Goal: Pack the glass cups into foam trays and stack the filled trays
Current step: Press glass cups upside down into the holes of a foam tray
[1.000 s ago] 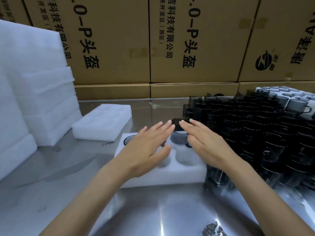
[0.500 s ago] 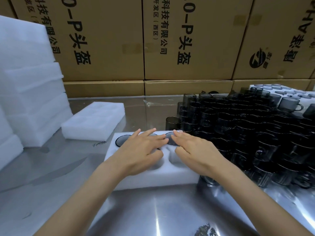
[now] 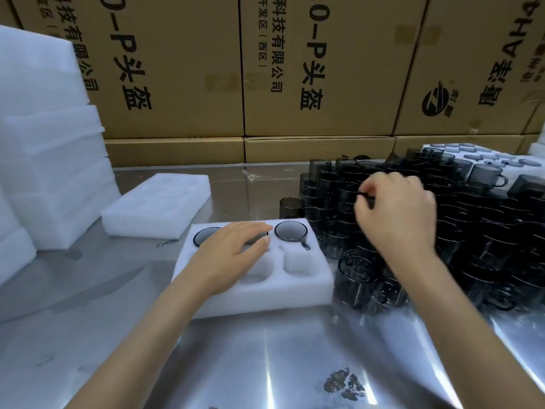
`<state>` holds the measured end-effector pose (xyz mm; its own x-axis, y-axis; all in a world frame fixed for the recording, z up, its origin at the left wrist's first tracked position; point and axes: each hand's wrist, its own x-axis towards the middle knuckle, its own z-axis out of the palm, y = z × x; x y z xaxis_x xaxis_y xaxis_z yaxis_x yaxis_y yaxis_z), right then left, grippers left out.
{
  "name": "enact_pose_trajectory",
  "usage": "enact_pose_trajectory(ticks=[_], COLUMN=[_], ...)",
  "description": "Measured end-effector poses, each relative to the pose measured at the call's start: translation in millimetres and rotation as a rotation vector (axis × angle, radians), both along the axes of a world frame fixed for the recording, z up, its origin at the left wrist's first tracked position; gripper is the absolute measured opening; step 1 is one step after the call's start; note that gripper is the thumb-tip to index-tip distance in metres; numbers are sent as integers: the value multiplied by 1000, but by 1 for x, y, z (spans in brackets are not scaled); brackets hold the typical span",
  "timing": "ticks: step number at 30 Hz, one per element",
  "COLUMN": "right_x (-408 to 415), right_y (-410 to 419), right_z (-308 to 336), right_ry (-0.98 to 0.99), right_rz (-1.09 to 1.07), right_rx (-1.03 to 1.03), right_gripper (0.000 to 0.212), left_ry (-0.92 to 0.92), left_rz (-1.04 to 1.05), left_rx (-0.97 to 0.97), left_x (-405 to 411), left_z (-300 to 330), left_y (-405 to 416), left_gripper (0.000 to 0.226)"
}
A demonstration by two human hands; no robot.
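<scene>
Steadying the foam tray (image 3: 309, 293) on the table (image 3: 265, 364) with flat, relaxed left hand (image 3: 233, 256), preventing shift during loading. Pinching a handle among the loose glass cups (image 3: 486, 231) with curled right hand (image 3: 396, 214) fingers (image 3: 364, 202), for filling empty front pockets.

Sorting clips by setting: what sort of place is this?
Likely a warehouse packing station: stacked cardboard cartons behind a steel table, piles of white foam trays, and a mass of dark glass cups awaiting packing.
</scene>
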<state>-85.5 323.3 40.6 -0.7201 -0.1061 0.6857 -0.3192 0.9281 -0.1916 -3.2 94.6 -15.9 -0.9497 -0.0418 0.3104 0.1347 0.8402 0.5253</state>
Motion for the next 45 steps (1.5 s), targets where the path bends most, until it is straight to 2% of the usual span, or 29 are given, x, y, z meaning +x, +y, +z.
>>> enact_pose_trajectory(ticks=[4,6,10,14,19,22,23,24,27,29,33,36,39,42,45], right_x=[-12,-16,-19,-15,17,39,43,46,55,61,71,76,74,65,62], right_y=[29,33,32,39,37,15,6,-4,-35,-55,-91,-111,-119,-114,-113], right_z=[10,6,6,20,44,47,43,39,20,9,-3,-9,-15,-22,-31], right_ry=[-277,-349,-376,-330,-171,-165,-173,-180,-244,-252,-239,-256,-463,-779,-759], right_rz=[-244,-279,-270,-229,9,246,327,408,637,720,817,917,1029,1143,1155], right_rx=[140,203,227,111,-115,-174,-158,-133,-75,-54,-139,-177,-284,-390,-473], right_gripper=[36,32,21,20,8,5,4,5,7,7,8,9,15,40,50], left_ry=[-4,-1,-6,-9,42,261,321,361,422,387,205,220,170,78,-8], left_rz=[18,21,34,40,24,21,26,32,9,-41,-88,-62,-83,-97,-65], left_rx=[25,23,46,52,69,-55,-29,66,518,632,499,466,627,779,782], left_x=[1,2,4,2,3,10,13,18,31,43,62,63,64,66,65], left_z=[2,2,2,2,2,7,10,14,25,30,26,20,19,17,17], left_y=[2,3,3,2,2,5,6,7,-1,-15,-32,-34,-42,-55,-61], left_gripper=[30,30,31,30,27,27,26,23,24,32,61,68,59,55,73])
